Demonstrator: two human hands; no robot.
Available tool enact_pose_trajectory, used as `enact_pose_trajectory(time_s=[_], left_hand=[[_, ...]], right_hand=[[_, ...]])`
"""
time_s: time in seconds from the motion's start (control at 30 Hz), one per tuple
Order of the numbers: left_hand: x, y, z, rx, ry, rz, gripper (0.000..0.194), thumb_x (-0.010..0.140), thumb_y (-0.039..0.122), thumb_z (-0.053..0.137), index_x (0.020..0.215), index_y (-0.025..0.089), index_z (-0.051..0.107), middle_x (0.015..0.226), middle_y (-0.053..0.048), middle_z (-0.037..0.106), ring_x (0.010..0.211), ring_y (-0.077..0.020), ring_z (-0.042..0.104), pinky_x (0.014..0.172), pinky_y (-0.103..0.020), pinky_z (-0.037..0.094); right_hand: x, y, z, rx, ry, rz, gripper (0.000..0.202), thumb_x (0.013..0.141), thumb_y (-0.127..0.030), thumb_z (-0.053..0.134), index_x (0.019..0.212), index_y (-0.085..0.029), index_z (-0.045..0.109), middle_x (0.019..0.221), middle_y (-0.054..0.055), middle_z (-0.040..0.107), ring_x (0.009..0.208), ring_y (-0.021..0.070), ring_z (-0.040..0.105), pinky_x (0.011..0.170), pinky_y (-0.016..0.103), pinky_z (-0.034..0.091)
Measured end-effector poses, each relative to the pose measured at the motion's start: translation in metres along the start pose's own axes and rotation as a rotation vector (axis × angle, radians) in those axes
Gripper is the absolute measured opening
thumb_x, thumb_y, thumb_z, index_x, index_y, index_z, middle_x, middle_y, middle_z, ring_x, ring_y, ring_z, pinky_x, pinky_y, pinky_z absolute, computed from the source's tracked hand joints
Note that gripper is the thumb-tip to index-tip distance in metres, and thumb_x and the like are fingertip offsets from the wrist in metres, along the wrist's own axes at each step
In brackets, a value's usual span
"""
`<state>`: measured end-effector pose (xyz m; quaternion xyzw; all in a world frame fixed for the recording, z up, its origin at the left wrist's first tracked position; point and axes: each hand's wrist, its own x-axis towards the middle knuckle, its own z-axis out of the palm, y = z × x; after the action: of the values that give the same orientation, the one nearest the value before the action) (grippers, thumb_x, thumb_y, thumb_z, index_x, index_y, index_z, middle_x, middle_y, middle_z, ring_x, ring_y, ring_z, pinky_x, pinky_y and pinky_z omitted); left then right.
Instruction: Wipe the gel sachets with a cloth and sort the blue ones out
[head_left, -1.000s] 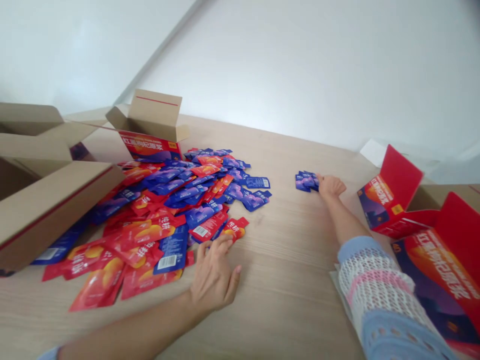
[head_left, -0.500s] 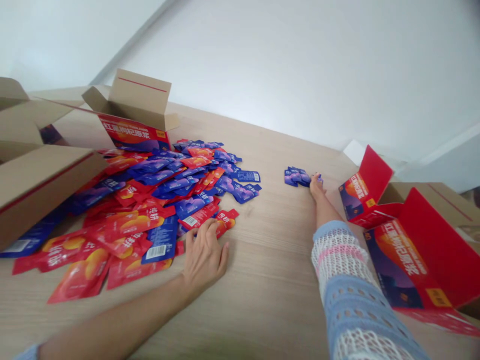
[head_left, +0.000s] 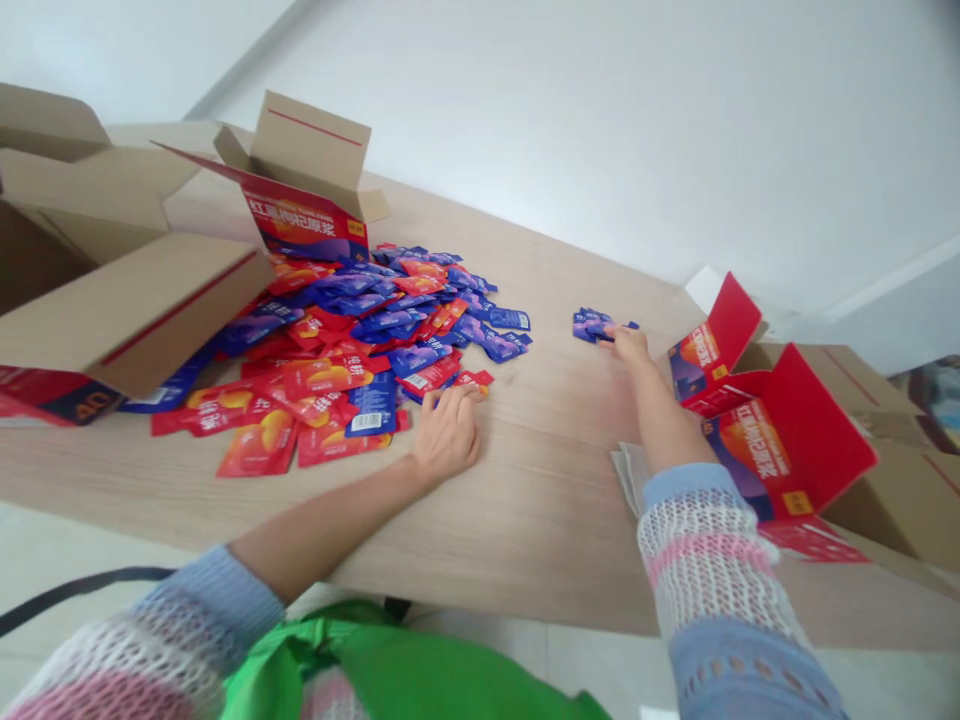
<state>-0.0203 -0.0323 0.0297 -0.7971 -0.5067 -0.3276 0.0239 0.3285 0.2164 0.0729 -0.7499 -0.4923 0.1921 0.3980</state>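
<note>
Wooden desk (head_left: 555, 500) fills the head view, and you have both hands down on it. Your left hand (head_left: 448, 437) lies palm down at the near edge of the big heap of red and blue sachets (head_left: 360, 350), fingers loosely curled, their tips touching a red sachet (head_left: 474, 380) at the pile's fringe without gripping it. Your right hand (head_left: 628, 345) reaches well out to the far side, fingers closed around the near edge of a small stack of blue sachets (head_left: 595, 324) that sits apart from the heap (how tight the grip is you cannot tell from here). Left of the heap, plain brown cartons (head_left: 127, 310) stand with flaps open, and a red printed box (head_left: 307, 215) stands open behind the pile. To your right, just beside your forearm, an open red box (head_left: 765, 440) lies with its lid flaps raised.
</note>
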Motion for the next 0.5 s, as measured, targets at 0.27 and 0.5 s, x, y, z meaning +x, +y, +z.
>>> enact_pose_trajectory(time_s=[0.27,0.5], left_hand=[[0.041,-0.043,-0.049,0.299,0.026,-0.491,0.034,0.085,0.026,0.042,0.107,0.007,0.061,0.106,-0.022,0.064,0.108,-0.0376,0.048,0.094,-0.056,0.025],[0.05,-0.076,-0.043,0.387,-0.191,-0.508,0.041,0.081,0.032,0.048,0.106,0.004,0.064,0.112,-0.026,0.063,0.109,-0.0399,0.049,0.097,-0.063,0.021]], right_hand=[[-0.157,-0.024,0.034,-0.292,-0.32,-0.573,0.02,0.087,-0.026,0.056,0.095,-0.021,0.074,0.115,0.007,0.069,0.109,0.0232,0.063,0.095,0.033,0.046],[-0.237,-0.047,0.049,-0.399,-0.383,-1.016,0.032,0.096,-0.027,0.041,0.111,-0.024,0.069,0.134,0.003,0.058,0.123,0.0197,0.054,0.104,0.037,0.042]])
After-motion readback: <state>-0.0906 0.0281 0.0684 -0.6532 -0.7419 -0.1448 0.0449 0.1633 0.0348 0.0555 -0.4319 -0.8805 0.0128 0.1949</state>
